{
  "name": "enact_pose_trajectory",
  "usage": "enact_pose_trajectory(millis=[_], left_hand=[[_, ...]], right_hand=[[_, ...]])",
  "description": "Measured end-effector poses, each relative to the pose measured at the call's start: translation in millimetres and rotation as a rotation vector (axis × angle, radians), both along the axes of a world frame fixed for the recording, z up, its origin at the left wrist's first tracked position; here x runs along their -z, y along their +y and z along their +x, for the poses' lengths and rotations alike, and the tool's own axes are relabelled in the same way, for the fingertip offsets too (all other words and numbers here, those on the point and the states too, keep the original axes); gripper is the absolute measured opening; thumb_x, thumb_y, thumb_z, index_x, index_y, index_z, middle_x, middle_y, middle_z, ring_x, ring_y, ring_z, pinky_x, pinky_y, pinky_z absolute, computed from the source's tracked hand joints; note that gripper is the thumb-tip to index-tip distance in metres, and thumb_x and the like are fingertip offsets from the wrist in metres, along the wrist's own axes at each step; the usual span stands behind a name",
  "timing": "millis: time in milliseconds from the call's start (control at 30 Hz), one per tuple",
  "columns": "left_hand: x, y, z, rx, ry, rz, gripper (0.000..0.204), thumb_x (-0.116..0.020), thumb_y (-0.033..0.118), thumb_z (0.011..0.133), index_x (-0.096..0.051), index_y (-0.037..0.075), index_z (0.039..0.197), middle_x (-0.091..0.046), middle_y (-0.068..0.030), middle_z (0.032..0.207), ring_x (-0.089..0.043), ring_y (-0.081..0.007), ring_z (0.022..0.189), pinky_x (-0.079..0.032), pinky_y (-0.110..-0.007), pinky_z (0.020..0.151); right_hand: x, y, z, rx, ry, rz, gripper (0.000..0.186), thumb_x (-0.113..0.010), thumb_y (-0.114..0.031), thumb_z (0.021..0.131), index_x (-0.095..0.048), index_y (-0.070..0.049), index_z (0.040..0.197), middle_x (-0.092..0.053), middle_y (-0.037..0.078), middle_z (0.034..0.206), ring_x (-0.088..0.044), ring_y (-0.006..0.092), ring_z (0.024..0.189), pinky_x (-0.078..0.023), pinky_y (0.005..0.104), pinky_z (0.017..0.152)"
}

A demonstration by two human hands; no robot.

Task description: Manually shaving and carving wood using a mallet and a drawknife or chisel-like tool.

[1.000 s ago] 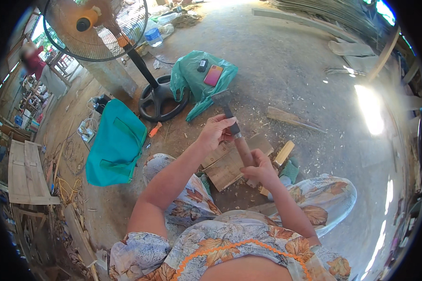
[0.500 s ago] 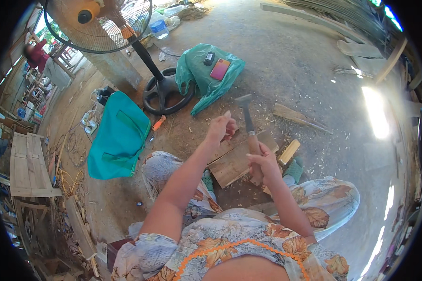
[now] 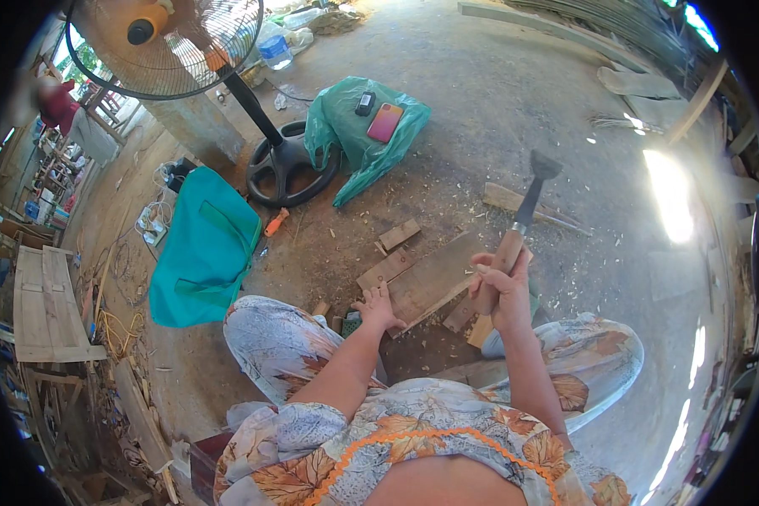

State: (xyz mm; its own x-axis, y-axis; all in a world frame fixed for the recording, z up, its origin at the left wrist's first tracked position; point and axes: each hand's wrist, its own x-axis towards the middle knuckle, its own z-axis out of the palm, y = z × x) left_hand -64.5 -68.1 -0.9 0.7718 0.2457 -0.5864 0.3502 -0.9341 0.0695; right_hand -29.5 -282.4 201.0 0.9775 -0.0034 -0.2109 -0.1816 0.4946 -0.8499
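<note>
My right hand (image 3: 509,291) is wrapped round the wooden handle of a wide-bladed chisel (image 3: 526,209). Its dark, flared blade points up and away over the floor. My left hand (image 3: 379,310) is low between my knees with the fingers spread, at the near end of a small wooden block (image 3: 385,269). Whether its fingertips press on the block I cannot tell. A flat wooden board (image 3: 435,278) lies just right of that hand. Beyond it is another short wood piece (image 3: 400,235). Further wood pieces are partly hidden under my right hand.
Ahead stands a pedestal fan (image 3: 288,164). A green plastic bag (image 3: 346,118) beside it carries a phone (image 3: 385,123) and a small black device (image 3: 365,103). To the left lie a teal bag (image 3: 201,253) and an orange-handled tool (image 3: 276,221). Wood shavings litter the floor. A person (image 3: 59,105) is far left.
My left hand has come down from near the chisel to the wood pieces, its fingers now spread. My right hand has lifted the chisel and shifted it to the right.
</note>
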Motion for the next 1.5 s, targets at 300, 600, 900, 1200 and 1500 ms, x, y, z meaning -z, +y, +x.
enact_pose_trajectory(millis=[300,600,900,1200,1500], left_hand=[[47,55,21,-0.429,0.072,-0.184,0.093,-0.081,0.049,0.056,-0.046,0.005,0.130,-0.042,-0.0153,0.135,-0.039,-0.0331,0.126,-0.039,-0.042,0.100],[41,39,34,-0.779,0.078,-0.394,0.071,-0.074,0.048,0.067,-0.060,-0.007,0.110,-0.062,-0.0189,0.109,-0.063,-0.0296,0.098,-0.056,-0.039,0.075],[60,27,38,-0.993,-0.135,-0.303,0.064,-0.069,0.046,0.071,-0.062,-0.007,0.106,-0.063,-0.0193,0.105,-0.066,-0.0298,0.086,-0.057,-0.035,0.063],[55,46,38,-0.958,-0.213,-0.204,0.063,-0.069,0.051,0.068,-0.066,-0.002,0.102,-0.063,-0.0220,0.107,-0.061,-0.0320,0.103,-0.047,-0.040,0.088],[71,63,37,-0.610,-0.087,-0.223,0.076,-0.064,0.064,0.068,-0.064,0.000,0.109,-0.057,-0.0215,0.121,-0.054,-0.0312,0.114,-0.043,-0.039,0.094]], right_hand=[[-44,-32,-24,-0.209,-0.016,-0.178,0.070,-0.061,0.001,0.075,-0.029,-0.004,0.137,-0.056,0.007,0.083,-0.056,0.0140,0.054,-0.047,0.0248,0.049],[19,-40,-32,-0.269,0.534,-0.010,0.062,-0.062,0.001,0.076,-0.037,-0.004,0.132,-0.055,0.007,0.083,-0.056,0.0128,0.056,-0.048,0.0283,0.046],[194,-70,-16,-0.292,0.378,-0.976,0.068,-0.068,0.001,0.068,-0.037,-0.009,0.128,-0.056,0.018,0.099,-0.061,0.0297,0.077,-0.050,0.0363,0.053],[143,-42,-20,-0.662,0.139,-1.638,0.058,-0.066,-0.012,0.066,-0.035,-0.008,0.115,-0.062,0.024,0.089,-0.058,0.0449,0.088,-0.046,0.0499,0.074],[134,-32,-28,-0.744,0.107,-1.664,0.048,-0.062,-0.010,0.071,-0.037,-0.007,0.113,-0.063,0.023,0.089,-0.062,0.0406,0.090,-0.048,0.0496,0.075]])
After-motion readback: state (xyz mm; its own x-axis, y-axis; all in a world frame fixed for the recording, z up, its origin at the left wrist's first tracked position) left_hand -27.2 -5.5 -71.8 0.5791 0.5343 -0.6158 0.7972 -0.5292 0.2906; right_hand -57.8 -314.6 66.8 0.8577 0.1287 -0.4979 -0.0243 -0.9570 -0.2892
